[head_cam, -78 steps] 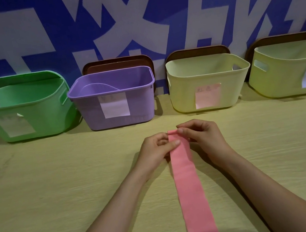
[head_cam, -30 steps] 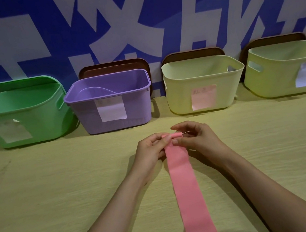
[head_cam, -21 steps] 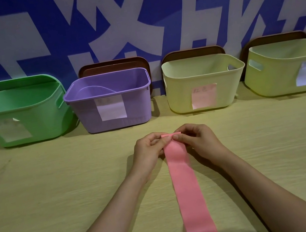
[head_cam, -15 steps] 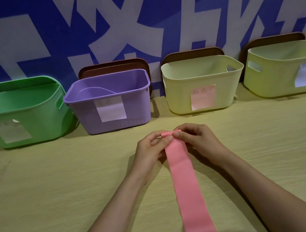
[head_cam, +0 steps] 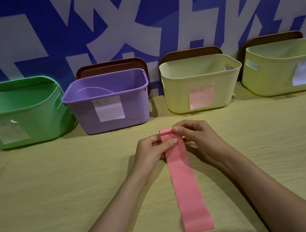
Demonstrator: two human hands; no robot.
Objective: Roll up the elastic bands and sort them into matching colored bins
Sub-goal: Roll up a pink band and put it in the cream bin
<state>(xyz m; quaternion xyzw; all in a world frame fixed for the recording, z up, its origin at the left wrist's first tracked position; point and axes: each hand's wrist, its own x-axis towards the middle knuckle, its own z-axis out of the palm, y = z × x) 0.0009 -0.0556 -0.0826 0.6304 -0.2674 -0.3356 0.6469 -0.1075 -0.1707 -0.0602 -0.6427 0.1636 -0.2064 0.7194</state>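
Toward the far edge of the desk [head_cam: 59,190], left hand [head_cam: 150,154] and right hand [head_cam: 197,136] pinch the curled end of the pink band [head_cam: 184,181]; rolling barely started; next, probably, roll toward the near edge.

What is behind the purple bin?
A brown flat panel with rounded corners stands behind the purple bin, before the wall. Only its top strip and right edge show; the bin covers the rest.
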